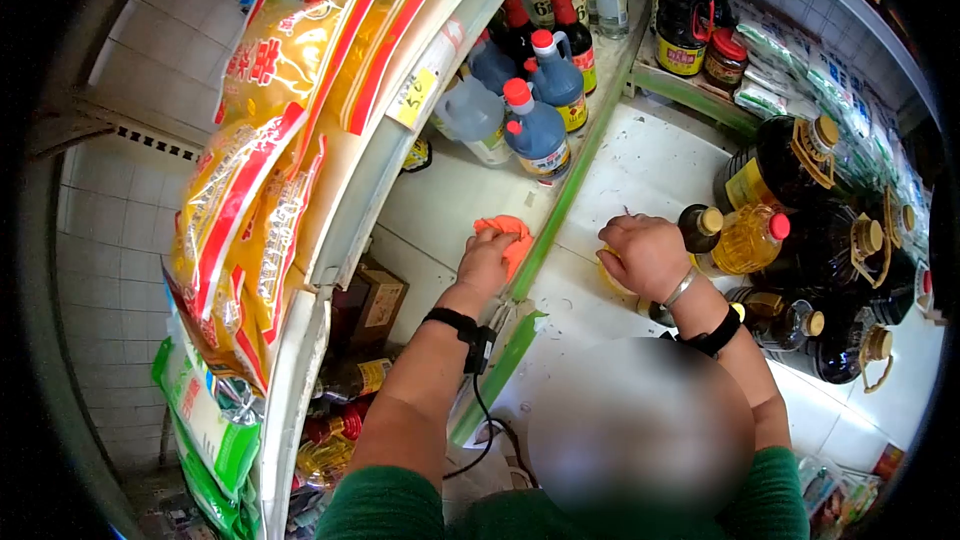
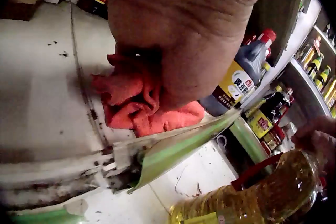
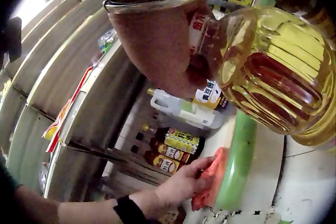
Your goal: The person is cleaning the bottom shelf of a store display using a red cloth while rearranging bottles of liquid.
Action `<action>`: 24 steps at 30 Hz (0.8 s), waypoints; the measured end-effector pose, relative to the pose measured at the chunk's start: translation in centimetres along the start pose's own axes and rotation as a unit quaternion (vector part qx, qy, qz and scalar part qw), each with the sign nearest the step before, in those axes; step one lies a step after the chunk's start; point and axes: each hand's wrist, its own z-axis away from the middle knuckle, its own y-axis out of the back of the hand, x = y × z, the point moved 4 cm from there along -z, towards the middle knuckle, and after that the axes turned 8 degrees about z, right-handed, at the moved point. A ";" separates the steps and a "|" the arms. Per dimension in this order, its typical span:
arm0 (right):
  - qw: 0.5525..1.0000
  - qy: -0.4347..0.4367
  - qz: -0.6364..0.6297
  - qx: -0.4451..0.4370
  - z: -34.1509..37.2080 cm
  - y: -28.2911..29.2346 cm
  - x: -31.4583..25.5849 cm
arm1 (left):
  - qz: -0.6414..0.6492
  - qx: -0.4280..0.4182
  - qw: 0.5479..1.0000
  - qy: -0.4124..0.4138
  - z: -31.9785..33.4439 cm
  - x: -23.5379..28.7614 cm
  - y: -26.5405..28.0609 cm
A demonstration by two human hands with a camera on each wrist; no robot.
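Note:
My left hand [image 1: 484, 262] grips an orange-red cloth [image 1: 518, 240] against the white shelf, right beside its green front edge. Seen from the left wrist, the cloth [image 2: 163, 121] is bunched under the curled fingers and thumb. My right hand [image 1: 645, 255] holds a clear plastic bottle of yellow cooking oil by its neck. In the right wrist view this oil bottle [image 3: 278, 66] fills the upper right, its neck inside my grasp. From the left wrist, the bottle [image 2: 252, 198] is tilted over the white tiles, and a red handle strip shows on it.
Blue jugs with red caps [image 1: 545, 130] stand farther back on the shelf being touched. Large dark bottles [image 1: 780, 165] and another oil bottle [image 1: 745, 240] crowd the right side. Yellow bags [image 1: 270, 70] hang over the upper shelf at left. A black cable [image 1: 490, 430] trails from my left wrist.

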 end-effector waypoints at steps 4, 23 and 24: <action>1.000 0.000 -0.015 0.014 0.0 -0.1 0.1 | 0.015 -0.022 0.996 0.084 2.6 -0.6 0.8; 0.997 0.004 -0.062 0.048 -0.4 -0.2 0.6 | 0.041 0.058 0.987 0.147 -3.2 0.5 0.7; 0.997 0.004 -0.062 0.053 -0.4 -0.2 0.6 | 0.043 0.060 0.987 0.144 -4.0 0.8 0.8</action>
